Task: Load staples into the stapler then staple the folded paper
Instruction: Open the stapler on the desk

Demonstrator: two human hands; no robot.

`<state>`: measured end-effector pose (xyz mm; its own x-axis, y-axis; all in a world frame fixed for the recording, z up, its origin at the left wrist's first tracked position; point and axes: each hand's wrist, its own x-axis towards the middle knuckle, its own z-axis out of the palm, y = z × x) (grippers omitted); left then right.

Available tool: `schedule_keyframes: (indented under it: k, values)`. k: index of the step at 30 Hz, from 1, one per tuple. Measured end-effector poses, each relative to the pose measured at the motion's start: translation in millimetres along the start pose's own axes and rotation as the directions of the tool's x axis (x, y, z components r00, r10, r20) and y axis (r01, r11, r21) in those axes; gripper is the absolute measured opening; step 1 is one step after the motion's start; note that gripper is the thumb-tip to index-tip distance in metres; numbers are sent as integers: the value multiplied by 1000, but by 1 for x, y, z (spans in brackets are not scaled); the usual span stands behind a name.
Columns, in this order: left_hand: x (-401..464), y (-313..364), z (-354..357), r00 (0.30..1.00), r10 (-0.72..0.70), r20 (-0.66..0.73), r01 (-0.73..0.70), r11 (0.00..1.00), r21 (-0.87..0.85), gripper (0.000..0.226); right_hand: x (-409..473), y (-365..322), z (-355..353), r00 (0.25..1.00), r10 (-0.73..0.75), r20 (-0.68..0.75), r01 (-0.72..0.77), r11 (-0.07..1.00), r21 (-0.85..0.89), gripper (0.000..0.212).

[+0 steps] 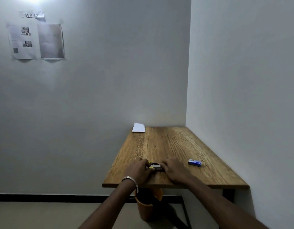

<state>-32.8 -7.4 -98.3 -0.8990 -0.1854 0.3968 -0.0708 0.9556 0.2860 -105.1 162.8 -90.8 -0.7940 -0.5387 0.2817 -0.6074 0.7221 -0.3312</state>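
Both my hands grip the stapler (155, 166) near the table's (167, 142) front edge, left hand (139, 170) and right hand (174, 170) at opposite ends of its left-right axis; staple box (194, 162) lies nearer my right, folded paper (138, 127) at far-left corner.

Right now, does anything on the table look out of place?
Only the folded paper: it lies at the table's far left corner, overhanging the edge, far from the stapler both hands grip.

Non-task items: corner workstation.
Wooden table (176, 146); orange bin (145, 210) beneath; printed sheets (36, 40) and "WS 12" label (32, 14) on wall.
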Motion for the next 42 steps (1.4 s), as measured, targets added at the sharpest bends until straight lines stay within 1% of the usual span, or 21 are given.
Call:
schedule_keyframes:
  k: [3, 5, 6, 8, 9, 11, 13, 14, 16, 20, 23, 25, 27, 29, 32, 35, 38, 40, 42]
  values:
    - [5, -1, 1, 1000, -17, 2, 17, 994, -108, 23, 2, -1, 0, 1000, 21, -14, -20, 995, 98, 23]
    - [9, -2, 2, 999, -43, -3, 40, 964, -264, 16, 3, -2, -2, 999, 43, -17, -38, 971, 235, 15]
    - [10, -2, 2, 998, -56, -10, 49, 932, -360, 14, 4, -3, -4, 998, 53, -19, -44, 953, 299, 13]
    - [13, -1, 1, 996, -79, -29, 50, 835, -548, 19, 5, -6, -7, 997, 72, -24, -55, 908, 414, 12]
    - [14, 0, 0, 995, -96, -33, 53, 770, -636, 21, 5, -8, -7, 997, 79, -24, -59, 881, 469, 13]
    - [16, 1, -3, 990, -140, -5, 82, 608, -790, 30, 6, -12, -6, 995, 100, -11, -75, 812, 579, 21]
    - [18, 3, -6, 984, -173, 41, 117, 457, -882, 38, 7, -15, -5, 990, 139, 19, -113, 709, 696, 28]
    - [19, 5, -7, 981, -182, 62, 132, 404, -905, 39, 7, -17, -5, 988, 153, 39, -130, 652, 747, 27]
    - [22, 8, -8, 979, -188, 84, 147, 350, -925, 37, 9, -18, -5, 983, 166, 72, -153, 552, 820, 26]
    - [30, 13, -9, 991, -103, 82, 116, 388, -914, 26, 16, -17, -4, 964, 229, 133, -213, 373, 903, 38]
    - [33, 16, -7, 996, -37, 76, 84, 430, -899, 22, 18, -12, -2, 948, 276, 158, -223, 226, 948, 35]
    - [35, 16, -5, 997, 2, 74, 64, 474, -878, 25, 18, -8, -2, 950, 273, 155, -208, 176, 962, 33]
    - [35, 15, -4, 996, 28, 81, 57, 486, -872, 26, 19, -6, -3, 954, 267, 134, -183, 167, 969, 34]
    - [32, 14, -5, 994, 64, 88, 45, 493, -869, 25, 19, -4, -4, 958, 267, 104, -159, 196, 968, 34]
    - [31, 14, -4, 990, 88, 106, 38, 566, -823, 21, 19, -1, -6, 969, 234, 74, -132, 246, 960, 26]
    - [34, 15, -2, 989, 71, 131, 56, 635, -771, 20, 18, 3, -6, 971, 228, 73, -130, 247, 960, 21]
    - [36, 14, -1, 992, 34, 120, 70, 645, -761, 19, 19, 5, -6, 973, 214, 91, -146, 262, 954, 24]
    - [36, 14, -1, 993, 13, 118, 83, 631, -771, 18, 20, 6, -6, 977, 192, 99, -148, 261, 954, 24]
    - [36, 14, -1, 993, 1, 116, 91, 614, -784, 18, 19, 6, -6, 980, 174, 96, -140, 261, 955, 20]
